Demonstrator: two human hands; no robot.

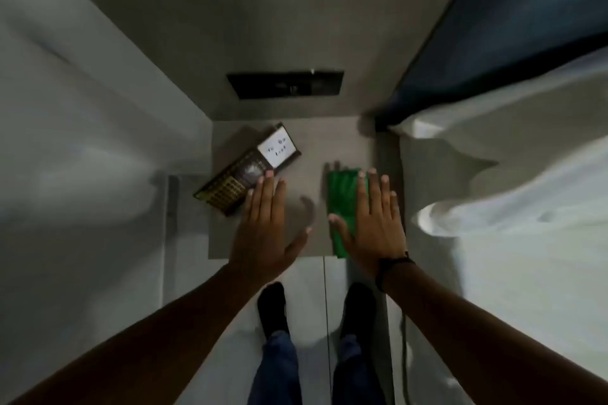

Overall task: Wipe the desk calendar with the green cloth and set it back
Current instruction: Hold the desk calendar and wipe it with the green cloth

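The desk calendar lies slanted at the back left of a small grey table top; it is dark with a gold date grid and a white note panel. My left hand is flat with fingers spread, its fingertips over the calendar's right edge; whether they touch it is unclear. The folded green cloth lies on the right side of the table. My right hand is spread flat over the cloth and hides its right part. Neither hand grips anything.
A dark rectangular panel is set in the grey wall behind the table. A bed with white sheets and a dark blue headboard stands close on the right. A pale wall closes the left side. My feet stand on the tiled floor below the table's front edge.
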